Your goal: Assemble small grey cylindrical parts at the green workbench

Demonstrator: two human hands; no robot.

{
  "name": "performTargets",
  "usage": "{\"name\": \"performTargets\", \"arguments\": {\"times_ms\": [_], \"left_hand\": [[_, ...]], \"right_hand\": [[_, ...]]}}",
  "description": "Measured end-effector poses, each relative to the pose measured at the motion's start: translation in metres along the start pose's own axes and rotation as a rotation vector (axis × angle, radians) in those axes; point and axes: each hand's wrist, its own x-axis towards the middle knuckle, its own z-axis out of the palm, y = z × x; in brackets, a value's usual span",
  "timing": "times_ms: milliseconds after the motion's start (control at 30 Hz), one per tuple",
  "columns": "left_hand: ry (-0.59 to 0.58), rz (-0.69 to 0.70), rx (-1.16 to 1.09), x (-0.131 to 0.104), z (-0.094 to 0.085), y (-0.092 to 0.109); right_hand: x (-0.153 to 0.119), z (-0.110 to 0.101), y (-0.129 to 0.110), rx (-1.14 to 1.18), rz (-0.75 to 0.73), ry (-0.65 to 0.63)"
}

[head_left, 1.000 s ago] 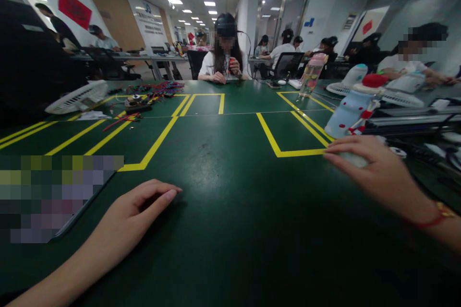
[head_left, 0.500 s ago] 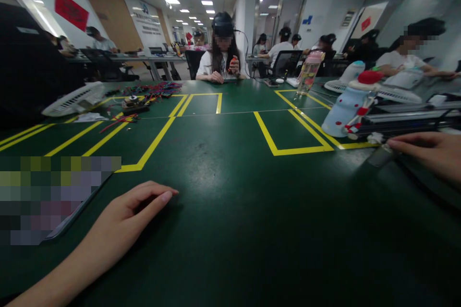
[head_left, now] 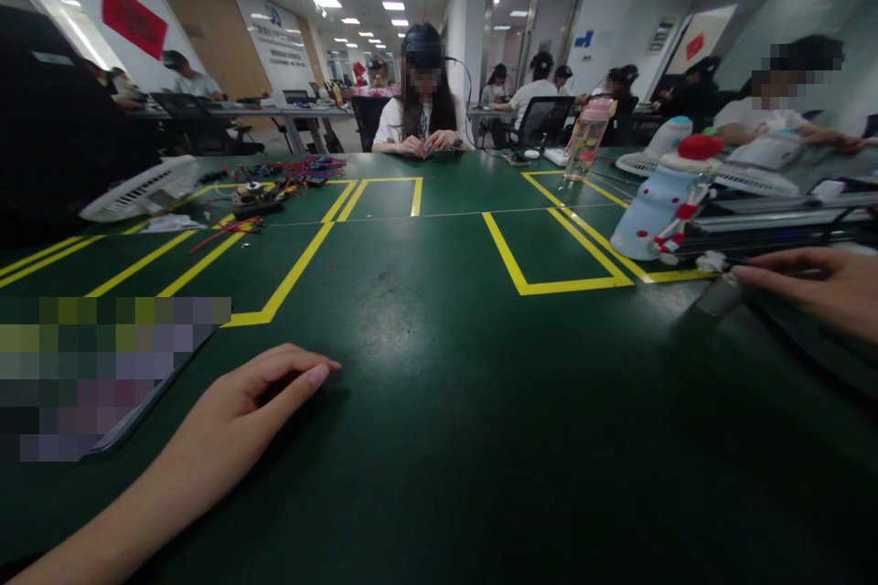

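Note:
My left hand (head_left: 253,402) rests on the green tabletop (head_left: 439,439), its fingers loosely stretched out and the thumb close to the index finger. Nothing shows in it. At the right edge, my right hand (head_left: 816,288) has thumb and fingertips closed at the upper end of a small grey block-like object (head_left: 713,300), which leans on the table. What exactly it is, I cannot make out. A small white piece (head_left: 713,262) sits just beyond it, and a dark cable (head_left: 796,347) curves below the right hand.
A pixelated flat item (head_left: 130,375) lies left of my left hand. Beyond are a white fan (head_left: 144,189), tangled wires (head_left: 302,171), a blue bottle with a red top (head_left: 648,210), a pink-lidded bottle (head_left: 590,142) and metal rails (head_left: 775,218). A person (head_left: 422,101) sits opposite.
My hands stay almost where they were, the right one shifting very slightly left. The person opposite has lowered a raised hand with an orange thing to the table.

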Motion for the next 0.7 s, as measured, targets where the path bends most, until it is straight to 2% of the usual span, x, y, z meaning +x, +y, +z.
{"name": "performTargets", "arguments": {"times_ms": [200, 433, 567, 700], "left_hand": [[0.017, 0.000, -0.009, -0.001, 0.000, 0.000], [0.016, 0.014, -0.008, -0.001, 0.000, 0.002], [0.020, 0.031, -0.006, 0.000, 0.001, 0.002], [0.001, 0.024, -0.001, 0.000, 0.000, 0.002]], "right_hand": [[-0.002, -0.001, -0.005, -0.024, 0.005, 0.004], [0.011, 0.003, 0.014, 0.043, -0.080, 0.003], [-0.011, 0.022, 0.015, 0.154, -0.109, -0.001], [-0.032, 0.048, 0.010, 0.173, -0.176, 0.138]]}}
